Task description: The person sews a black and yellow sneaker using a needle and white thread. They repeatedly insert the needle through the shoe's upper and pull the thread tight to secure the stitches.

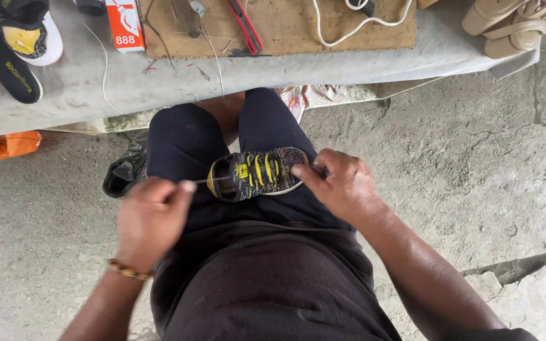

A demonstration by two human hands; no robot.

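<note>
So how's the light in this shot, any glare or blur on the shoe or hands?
Head view: soft, even daylight, no hard shadows or glare; small shoe sharp on the lap, right hand clear, left hand slightly soft; wide-lens bending toward the edges.

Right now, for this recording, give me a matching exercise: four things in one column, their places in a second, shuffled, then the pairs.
Things:
1. small shoe
2. tan sandals
3. orange cloth
4. red-handled tool

Places:
A. on the wooden board
B. on the person's lap, steadied by the right hand
C. floor, under the bench's left end
D. bench, far right end

Pairs: 1-B, 2-D, 3-C, 4-A
</note>
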